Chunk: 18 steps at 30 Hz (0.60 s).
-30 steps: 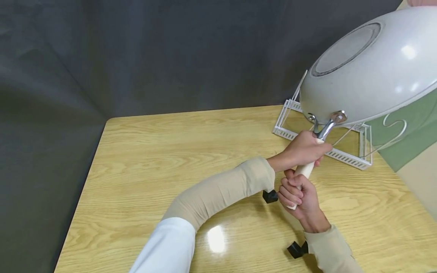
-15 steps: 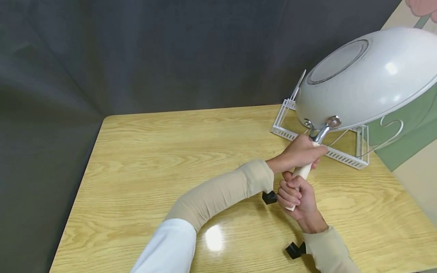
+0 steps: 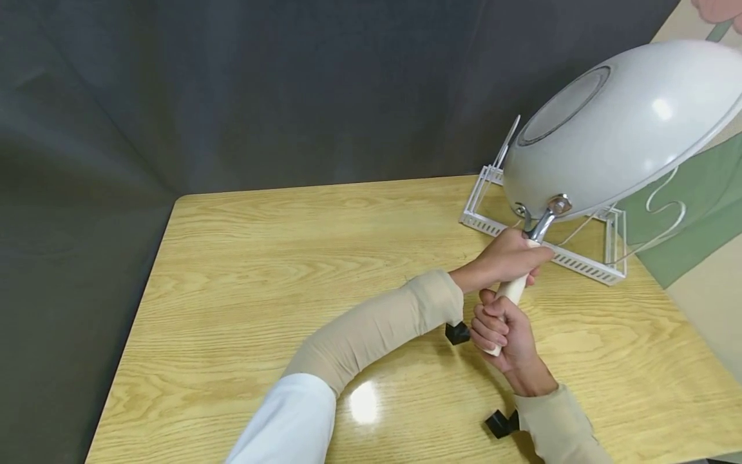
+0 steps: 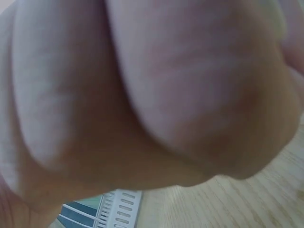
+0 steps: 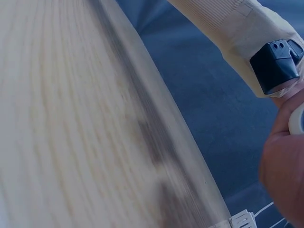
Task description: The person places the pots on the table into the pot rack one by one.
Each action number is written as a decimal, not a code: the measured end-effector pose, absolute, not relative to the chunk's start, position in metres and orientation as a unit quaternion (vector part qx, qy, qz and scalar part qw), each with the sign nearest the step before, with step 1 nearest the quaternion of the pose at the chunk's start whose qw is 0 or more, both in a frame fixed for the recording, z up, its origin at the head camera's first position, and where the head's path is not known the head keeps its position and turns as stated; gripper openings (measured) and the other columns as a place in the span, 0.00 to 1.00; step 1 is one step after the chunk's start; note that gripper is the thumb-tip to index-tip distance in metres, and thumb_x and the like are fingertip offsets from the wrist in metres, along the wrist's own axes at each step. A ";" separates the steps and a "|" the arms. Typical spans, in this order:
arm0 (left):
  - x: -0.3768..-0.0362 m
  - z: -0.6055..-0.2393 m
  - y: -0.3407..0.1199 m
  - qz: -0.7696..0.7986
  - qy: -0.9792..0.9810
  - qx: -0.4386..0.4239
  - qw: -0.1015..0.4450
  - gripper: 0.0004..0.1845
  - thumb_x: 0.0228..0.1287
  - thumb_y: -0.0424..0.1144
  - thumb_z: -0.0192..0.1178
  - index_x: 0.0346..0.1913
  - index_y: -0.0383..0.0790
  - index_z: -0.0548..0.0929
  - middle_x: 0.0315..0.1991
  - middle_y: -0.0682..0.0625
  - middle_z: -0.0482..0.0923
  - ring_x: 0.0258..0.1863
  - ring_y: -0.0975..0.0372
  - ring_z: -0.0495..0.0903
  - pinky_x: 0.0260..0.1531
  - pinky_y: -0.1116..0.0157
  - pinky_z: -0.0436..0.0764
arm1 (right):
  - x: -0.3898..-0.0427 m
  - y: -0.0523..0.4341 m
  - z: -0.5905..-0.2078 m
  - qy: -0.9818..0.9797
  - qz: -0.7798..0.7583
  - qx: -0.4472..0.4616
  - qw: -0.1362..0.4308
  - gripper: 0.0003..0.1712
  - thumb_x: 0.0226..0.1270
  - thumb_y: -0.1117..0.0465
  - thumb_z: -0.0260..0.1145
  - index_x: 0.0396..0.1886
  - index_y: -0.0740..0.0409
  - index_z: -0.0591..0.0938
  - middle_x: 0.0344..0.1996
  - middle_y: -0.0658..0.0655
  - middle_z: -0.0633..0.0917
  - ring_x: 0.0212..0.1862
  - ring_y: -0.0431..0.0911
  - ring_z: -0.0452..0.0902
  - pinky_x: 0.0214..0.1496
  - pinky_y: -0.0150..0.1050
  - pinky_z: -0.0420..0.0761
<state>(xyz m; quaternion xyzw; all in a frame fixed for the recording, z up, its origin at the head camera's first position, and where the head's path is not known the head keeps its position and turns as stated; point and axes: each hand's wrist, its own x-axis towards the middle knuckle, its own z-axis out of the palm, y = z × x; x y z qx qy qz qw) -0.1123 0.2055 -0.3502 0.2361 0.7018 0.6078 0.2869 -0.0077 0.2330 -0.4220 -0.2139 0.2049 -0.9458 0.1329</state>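
Observation:
Both hands hold a large white wok by its cream handle at the right of the head view. Its underside, with a dark ring round the base, faces me, and the body is tilted on its side. My left hand grips the handle close to the metal bracket. Lower down, my right hand is wrapped round the handle's end. A white rack stands behind the wok, which hides much of it. Curled fingers fill most of the left wrist view.
The wooden table reaches back to a dark curtain. A curved white wire sticks out at the rack's right. Black wrist cameras sit under both forearms.
Against the rack, the wok has lowered slightly and then tipped, so its base ring looks narrower and its bracket sits a little further left. Both hands keep their grip; the head view has shifted slightly.

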 end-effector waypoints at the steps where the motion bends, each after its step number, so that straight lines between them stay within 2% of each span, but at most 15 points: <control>1: -0.113 -0.351 0.206 0.609 0.702 0.233 0.286 0.13 0.68 0.37 0.63 0.24 0.40 0.77 0.16 0.51 0.77 0.12 0.63 0.76 0.15 0.71 0.77 | -0.008 0.233 -0.422 0.207 -0.946 -0.214 0.132 0.17 0.68 0.73 0.41 0.24 0.54 0.49 0.11 0.46 0.54 0.10 0.36 0.48 0.12 0.28 0.50; 11: -0.116 -0.359 0.203 0.633 0.689 0.207 0.286 0.16 0.68 0.38 0.64 0.22 0.40 0.76 0.15 0.50 0.76 0.12 0.63 0.76 0.16 0.72 0.75 | -0.008 0.234 -0.423 0.229 -0.945 -0.191 0.136 0.18 0.67 0.75 0.40 0.24 0.54 0.49 0.11 0.46 0.52 0.10 0.36 0.46 0.11 0.27 0.47; 18: -0.116 -0.362 0.204 0.655 0.670 0.199 0.288 0.14 0.67 0.36 0.63 0.23 0.38 0.76 0.15 0.50 0.76 0.12 0.63 0.75 0.15 0.71 0.75 | -0.005 0.237 -0.421 0.249 -0.947 -0.153 0.134 0.15 0.67 0.76 0.36 0.25 0.54 0.53 0.12 0.46 0.52 0.11 0.36 0.45 0.12 0.28 0.49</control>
